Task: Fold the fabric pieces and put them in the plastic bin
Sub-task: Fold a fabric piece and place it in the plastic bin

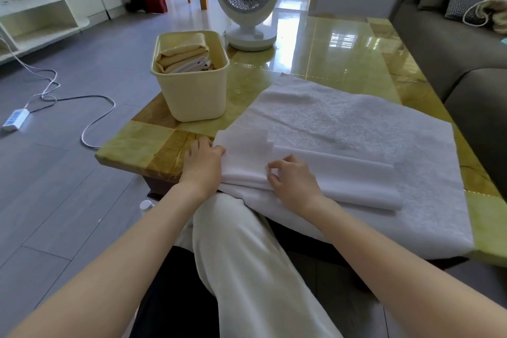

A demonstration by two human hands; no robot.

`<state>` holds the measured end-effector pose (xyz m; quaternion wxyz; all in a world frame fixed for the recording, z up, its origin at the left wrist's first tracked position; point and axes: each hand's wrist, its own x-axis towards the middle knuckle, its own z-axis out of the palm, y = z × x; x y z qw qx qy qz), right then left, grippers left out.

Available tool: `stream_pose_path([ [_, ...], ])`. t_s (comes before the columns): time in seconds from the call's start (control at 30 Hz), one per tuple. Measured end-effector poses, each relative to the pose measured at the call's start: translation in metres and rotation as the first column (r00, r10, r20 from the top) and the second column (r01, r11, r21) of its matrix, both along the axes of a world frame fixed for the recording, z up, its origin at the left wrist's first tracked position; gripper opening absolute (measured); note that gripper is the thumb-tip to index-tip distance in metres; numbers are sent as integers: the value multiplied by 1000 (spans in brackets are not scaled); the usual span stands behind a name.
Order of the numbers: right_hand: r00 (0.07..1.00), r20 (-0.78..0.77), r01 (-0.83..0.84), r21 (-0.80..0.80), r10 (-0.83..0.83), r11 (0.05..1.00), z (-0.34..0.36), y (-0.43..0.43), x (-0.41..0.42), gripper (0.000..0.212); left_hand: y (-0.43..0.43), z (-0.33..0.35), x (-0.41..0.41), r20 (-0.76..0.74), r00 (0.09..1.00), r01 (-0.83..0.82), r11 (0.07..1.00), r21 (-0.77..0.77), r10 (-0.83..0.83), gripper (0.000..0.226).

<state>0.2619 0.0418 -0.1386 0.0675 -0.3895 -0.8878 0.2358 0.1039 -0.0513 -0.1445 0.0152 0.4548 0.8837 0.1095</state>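
Observation:
A long, narrow folded white fabric (329, 178) lies across a larger white towel (329, 115) spread on the table. My left hand (203, 164) grips the folded fabric's left end, fingers tucked at its edge. My right hand (293, 178) rests on top of the same piece a little to the right, fingers curled and pinching its surface. The cream plastic bin (197, 96) stands on the table's left side, beyond my left hand. Folded beige and white fabric pieces (182, 59) are stacked inside it.
A white desk fan (248, 0) stands behind the bin on the glossy yellow-green table (343, 46). A grey sofa (452, 44) runs along the right. A power strip with cables (16, 119) lies on the floor at left. My knee sits under the table's near edge.

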Motion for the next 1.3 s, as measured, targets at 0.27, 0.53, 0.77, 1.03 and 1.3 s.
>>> stream_pose_path([
  [0.27,976,183,105,61,-115,993,11,63,83,42,57,15,69,114,933,325,937,130,-340,41],
  [0.53,953,27,301,40,-302,953,7,84,130,56,105,4,123,102,888,458,880,-123,-448,47],
  [0.77,800,-179,508,-308,-573,804,4,87,148,53,135,8,126,80,923,381,923,-50,-377,38],
  [1.03,768,-198,538,-317,-609,781,10,101,146,42,159,15,119,42,953,298,953,51,-300,26],
  [1.3,832,-61,513,-295,-551,806,9,101,147,44,159,8,122,135,959,243,968,59,-249,23],
])
